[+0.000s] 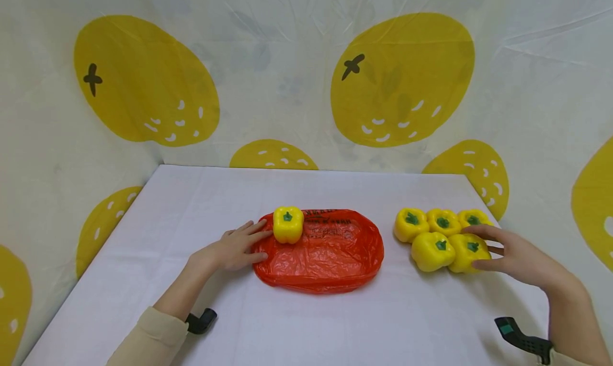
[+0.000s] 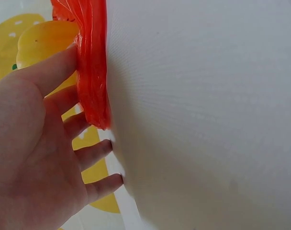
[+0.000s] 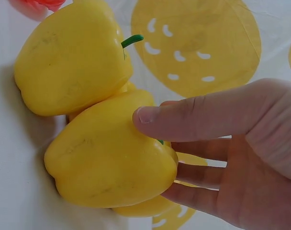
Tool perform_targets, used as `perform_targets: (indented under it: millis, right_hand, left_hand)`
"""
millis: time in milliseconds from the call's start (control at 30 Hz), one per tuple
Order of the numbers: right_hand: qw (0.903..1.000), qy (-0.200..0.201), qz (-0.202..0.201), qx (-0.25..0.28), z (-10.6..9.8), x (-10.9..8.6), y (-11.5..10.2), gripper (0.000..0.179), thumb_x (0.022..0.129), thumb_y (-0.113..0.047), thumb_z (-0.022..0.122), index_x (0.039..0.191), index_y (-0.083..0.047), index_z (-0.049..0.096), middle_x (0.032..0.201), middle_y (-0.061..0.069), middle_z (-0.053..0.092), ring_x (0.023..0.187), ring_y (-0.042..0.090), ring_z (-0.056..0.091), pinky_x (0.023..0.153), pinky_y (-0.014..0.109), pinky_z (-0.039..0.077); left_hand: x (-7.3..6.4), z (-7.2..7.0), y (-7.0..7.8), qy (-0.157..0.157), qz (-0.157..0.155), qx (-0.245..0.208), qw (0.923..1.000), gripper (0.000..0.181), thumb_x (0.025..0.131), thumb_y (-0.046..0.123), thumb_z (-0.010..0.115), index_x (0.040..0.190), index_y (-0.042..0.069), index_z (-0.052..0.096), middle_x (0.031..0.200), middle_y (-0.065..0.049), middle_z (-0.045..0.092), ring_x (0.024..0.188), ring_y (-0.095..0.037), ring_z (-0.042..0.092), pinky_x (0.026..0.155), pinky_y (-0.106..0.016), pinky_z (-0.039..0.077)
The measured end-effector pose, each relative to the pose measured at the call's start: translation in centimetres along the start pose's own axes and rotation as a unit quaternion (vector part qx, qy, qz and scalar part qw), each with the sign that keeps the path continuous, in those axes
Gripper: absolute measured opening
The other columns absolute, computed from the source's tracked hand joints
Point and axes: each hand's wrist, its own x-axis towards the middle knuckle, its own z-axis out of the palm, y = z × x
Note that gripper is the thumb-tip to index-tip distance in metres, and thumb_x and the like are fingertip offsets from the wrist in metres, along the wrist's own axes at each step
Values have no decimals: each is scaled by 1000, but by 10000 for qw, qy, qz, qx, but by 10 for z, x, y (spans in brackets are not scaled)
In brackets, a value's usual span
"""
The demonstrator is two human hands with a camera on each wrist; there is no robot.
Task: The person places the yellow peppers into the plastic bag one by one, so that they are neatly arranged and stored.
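Observation:
A red plastic bag (image 1: pixel 330 254) lies flattened on the table, dark print along its far side. One yellow bell pepper (image 1: pixel 288 225) with a green stem stands on the bag's left part. My left hand (image 1: pixel 239 246) rests at the bag's left edge, fingers spread, thumb and fingertips against the rolled red rim (image 2: pixel 93 62). To the right, my right hand (image 1: pixel 514 251) has its thumb on the near side and its fingers round the far side of the front right bell pepper (image 3: pixel 107 158). That pepper sits on the table in a tight cluster with several others.
Beside the held pepper is another yellow bell pepper (image 1: pixel 432 251), with more behind, such as the back left one (image 1: pixel 411 224). All stand on a white-covered table (image 1: pixel 306 323). A fruit-printed cloth (image 1: pixel 278 78) hangs behind and at the sides.

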Motion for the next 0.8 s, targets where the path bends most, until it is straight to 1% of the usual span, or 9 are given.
perform_targets:
  millis: [33, 100, 267, 367, 433, 500, 567, 700, 800]
  right_hand:
    - [10000, -8, -9, -9, 0, 0, 0, 66, 86, -17, 84, 141, 2, 55, 143, 31, 51, 127, 29, 51, 83, 6, 40]
    - [10000, -79, 31, -44, 0, 0, -1, 66, 86, -16, 84, 142, 1, 54, 144, 32, 49, 126, 48, 47, 83, 8, 41]
    - [9998, -163, 98, -15, 2, 0, -1, 66, 87, -15, 82, 143, 1, 53, 146, 34, 45, 128, 52, 45, 91, 32, 56]
    - [9998, -174, 93, 15, 3, 0, -1, 66, 87, -14, 82, 143, 1, 52, 146, 34, 45, 128, 52, 45, 92, 39, 57]
    - [9998, -176, 76, 21, 3, 0, -1, 66, 86, -14, 83, 143, 1, 52, 147, 34, 45, 128, 52, 46, 88, 25, 55]
    - [9998, -175, 68, 4, 3, 0, -2, 67, 86, -14, 83, 143, 1, 52, 146, 34, 45, 127, 52, 46, 86, 21, 53]
    - [9997, -211, 112, 32, 3, 0, -2, 68, 86, -14, 83, 144, 1, 51, 147, 36, 43, 128, 54, 45, 90, 35, 57]
    - [9995, -234, 222, 73, 3, -2, -3, 68, 87, -16, 82, 146, 1, 50, 148, 37, 41, 128, 55, 44, 94, 60, 52]
    - [9997, -118, 204, 4, 2, -2, -2, 66, 88, -18, 82, 144, 1, 52, 146, 35, 45, 126, 53, 46, 93, 41, 57]
  left_hand:
    - [0, 0, 0, 4, 2, 3, 10000, 71, 98, 49, 63, 158, 18, 43, 167, -12, 26, 152, -43, 18, 112, -74, 22]
    - [0, 0, 0, 10, 10, 7, 10000, 70, 98, 49, 63, 158, 17, 43, 167, -12, 26, 152, -43, 18, 112, -74, 23]
    - [-1, 0, 1, 5, 20, 9, 10000, 70, 99, 48, 63, 158, 17, 43, 167, -13, 26, 152, -44, 18, 112, -74, 22]
    - [-1, 0, 2, -12, -3, -8, 10000, 71, 98, 48, 63, 159, 17, 42, 167, -13, 26, 152, -44, 18, 112, -73, 22]
    - [-1, -1, 2, -20, -13, -22, 10000, 71, 98, 48, 63, 159, 17, 42, 167, -13, 26, 152, -44, 17, 113, -73, 22]
    - [-1, -1, 2, -14, -15, -25, 10000, 71, 98, 48, 63, 158, 17, 42, 167, -13, 26, 152, -44, 17, 112, -73, 22]
    - [-1, 0, 2, -6, -1, -15, 10000, 70, 98, 48, 63, 158, 17, 43, 167, -13, 26, 152, -44, 18, 112, -74, 22]
    - [-1, 0, 1, 3, 21, -18, 10000, 70, 99, 48, 63, 158, 17, 43, 167, -13, 26, 153, -43, 17, 112, -73, 22]
    - [-1, 0, 1, 0, 18, -30, 10000, 70, 99, 48, 63, 158, 17, 43, 167, -13, 26, 153, -43, 17, 113, -73, 21]
